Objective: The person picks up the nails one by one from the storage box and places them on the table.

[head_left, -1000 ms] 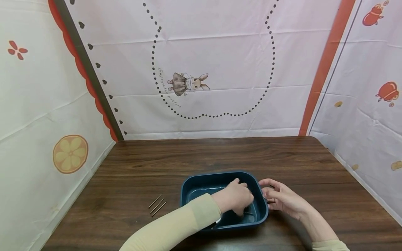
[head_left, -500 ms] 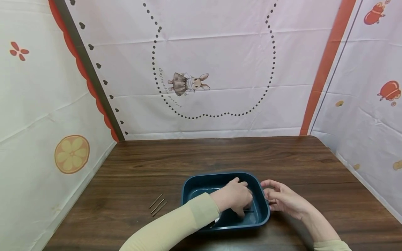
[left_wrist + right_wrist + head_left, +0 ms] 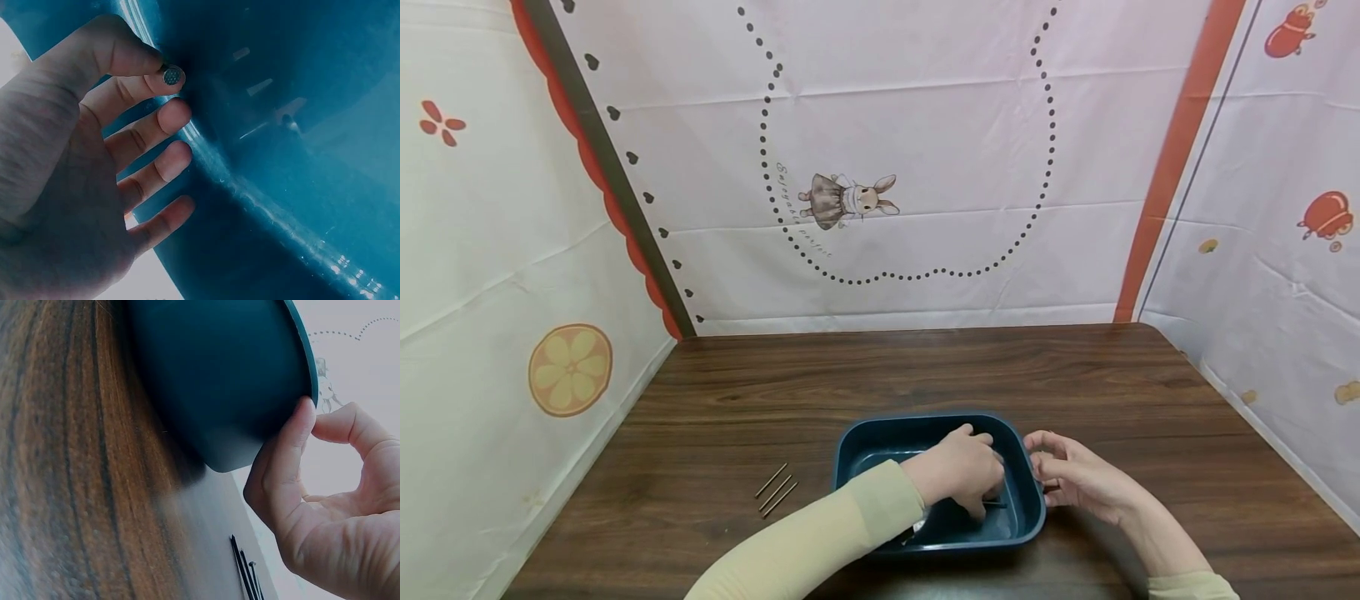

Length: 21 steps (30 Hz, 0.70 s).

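Observation:
A dark blue tray point(image 3: 859, 442) stands on the wooden table near its front edge. My left hand point(image 3: 961, 477) reaches down inside it. In the left wrist view, the thumb and forefinger of that hand point(image 3: 164, 67) pinch a thin nail with a round cross-hatched head point(image 3: 172, 75) against the tray's inner wall point(image 3: 262, 187). More nails point(image 3: 270, 86) lie dimly on the tray floor. My right hand point(image 3: 1071, 475) is at the tray's right end. Its straight thumb point(image 3: 294, 447) rests against the outer corner point(image 3: 231, 394), and the forefinger curls just clear of the rim.
Three thin nails point(image 3: 776, 491) lie side by side on the table point(image 3: 925, 367) left of the tray, also seen as nails point(image 3: 245, 575) in the right wrist view. Printed cloth walls close in the table on the left, back and right.
Almost nothing has moved. My left hand has shifted slightly inside the tray, and a thin nail now shows at its fingertips. The right hand stays at the rim.

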### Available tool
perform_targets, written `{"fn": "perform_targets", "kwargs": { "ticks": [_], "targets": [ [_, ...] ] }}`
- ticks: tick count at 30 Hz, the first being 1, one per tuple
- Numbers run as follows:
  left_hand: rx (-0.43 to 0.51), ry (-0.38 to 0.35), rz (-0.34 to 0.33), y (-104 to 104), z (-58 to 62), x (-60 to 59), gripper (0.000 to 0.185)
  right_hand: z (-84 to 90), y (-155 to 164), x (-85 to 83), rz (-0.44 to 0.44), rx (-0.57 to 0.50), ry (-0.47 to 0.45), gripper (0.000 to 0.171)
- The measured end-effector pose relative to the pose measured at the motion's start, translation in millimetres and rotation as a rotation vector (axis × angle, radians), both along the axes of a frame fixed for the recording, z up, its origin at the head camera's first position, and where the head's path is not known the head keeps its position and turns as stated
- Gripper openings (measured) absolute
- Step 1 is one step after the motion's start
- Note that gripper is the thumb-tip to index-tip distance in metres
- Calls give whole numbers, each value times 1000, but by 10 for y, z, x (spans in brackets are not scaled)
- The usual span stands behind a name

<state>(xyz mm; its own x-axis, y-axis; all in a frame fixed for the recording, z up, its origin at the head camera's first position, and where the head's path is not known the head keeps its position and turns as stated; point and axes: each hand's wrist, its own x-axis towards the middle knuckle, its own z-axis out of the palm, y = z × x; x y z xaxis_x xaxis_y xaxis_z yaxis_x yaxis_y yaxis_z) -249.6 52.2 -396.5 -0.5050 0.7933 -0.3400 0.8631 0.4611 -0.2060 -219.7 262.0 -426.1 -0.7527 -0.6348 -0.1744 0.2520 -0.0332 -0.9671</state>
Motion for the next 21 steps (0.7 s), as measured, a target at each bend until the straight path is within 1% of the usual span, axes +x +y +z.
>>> {"fn": "perform_targets", "kwargs": {
  "ticks": [5, 14, 21],
  "targets": [
    [15, -4, -10, -16, 25, -3, 10, 10, -5, 3, 3, 7, -15, 19],
    [45, 0, -17, -62, 58, -27, 9, 10, 9, 15, 10, -1, 4, 21],
    [92, 37, -13, -161, 151, -17, 10, 5, 21, 15, 8, -5, 13, 25]
  ]
}}
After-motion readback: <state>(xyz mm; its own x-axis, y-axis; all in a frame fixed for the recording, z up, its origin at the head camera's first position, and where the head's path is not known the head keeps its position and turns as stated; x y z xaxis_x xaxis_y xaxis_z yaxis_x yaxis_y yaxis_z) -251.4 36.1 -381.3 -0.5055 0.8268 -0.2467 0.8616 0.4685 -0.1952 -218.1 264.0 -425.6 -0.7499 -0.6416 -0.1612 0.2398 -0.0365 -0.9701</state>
